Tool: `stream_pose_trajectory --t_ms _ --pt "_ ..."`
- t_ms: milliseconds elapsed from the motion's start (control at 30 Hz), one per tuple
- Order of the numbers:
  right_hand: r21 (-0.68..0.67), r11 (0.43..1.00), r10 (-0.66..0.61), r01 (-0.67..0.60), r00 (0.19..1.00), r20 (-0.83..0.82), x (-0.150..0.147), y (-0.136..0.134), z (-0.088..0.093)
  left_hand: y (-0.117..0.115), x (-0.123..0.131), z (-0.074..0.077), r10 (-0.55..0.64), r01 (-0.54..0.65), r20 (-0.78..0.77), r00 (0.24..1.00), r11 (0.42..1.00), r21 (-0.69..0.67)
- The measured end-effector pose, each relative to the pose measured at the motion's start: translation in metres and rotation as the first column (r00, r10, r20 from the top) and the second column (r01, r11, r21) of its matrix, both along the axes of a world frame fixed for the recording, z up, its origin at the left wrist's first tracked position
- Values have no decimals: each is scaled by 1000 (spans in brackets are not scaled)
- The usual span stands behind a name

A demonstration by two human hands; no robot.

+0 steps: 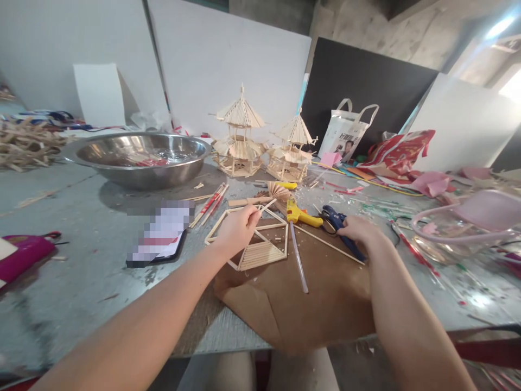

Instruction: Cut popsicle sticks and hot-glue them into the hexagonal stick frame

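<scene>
My left hand (pixel 241 228) is closed in a pinch on a short wooden stick (pixel 268 206), above a flat frame of wooden sticks (pixel 264 255). Several sticks lie side by side to fill the frame's near section. On the right, my right hand (pixel 358 228) is wrapped about the handle of dark blue pliers (pixel 337 218), which rest on a brown paper sheet (pixel 321 298). A yellow glue gun (pixel 303 214) lies between both hands, with a clear glue stick (pixel 299 260) just below it. One long thin stick (pixel 329 244) lies by the pliers.
Two stick-built pagodas (pixel 240 136) stand behind the frame. At left are a metal basin (pixel 142 163) and a phone (pixel 160 233). A yellow-handled knife (pixel 285 185) lies beyond the glue gun. A clear pink-rimmed container (pixel 464 228) and scattered scraps occupy the right side.
</scene>
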State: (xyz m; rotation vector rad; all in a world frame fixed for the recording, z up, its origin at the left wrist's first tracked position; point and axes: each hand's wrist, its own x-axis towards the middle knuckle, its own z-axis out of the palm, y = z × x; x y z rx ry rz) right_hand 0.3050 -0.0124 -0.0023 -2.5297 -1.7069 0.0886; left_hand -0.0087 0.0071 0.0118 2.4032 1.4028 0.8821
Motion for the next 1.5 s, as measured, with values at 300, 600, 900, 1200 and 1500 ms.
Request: stream_pose_trajectory --t_ms 300,600,900,1200,1500 --pt "115 951 -285 286 958 -24 -7 -1 12 -2 3 -4 -36 34 69 997 999 29" --pt "798 561 34 218 958 -285 -44 -11 32 7 11 39 4 -11 348 938 1000 19" --pt "647 753 644 119 68 -762 -104 -25 23 22 43 26 -4 14 431 902 1000 -20" --pt "558 826 562 72 -167 -810 -114 -41 33 21 44 22 5 -57 449 893 993 102" --pt "637 771 634 -5 -101 -767 -137 -41 12 10 45 14 29 35 560 828 994 -103"
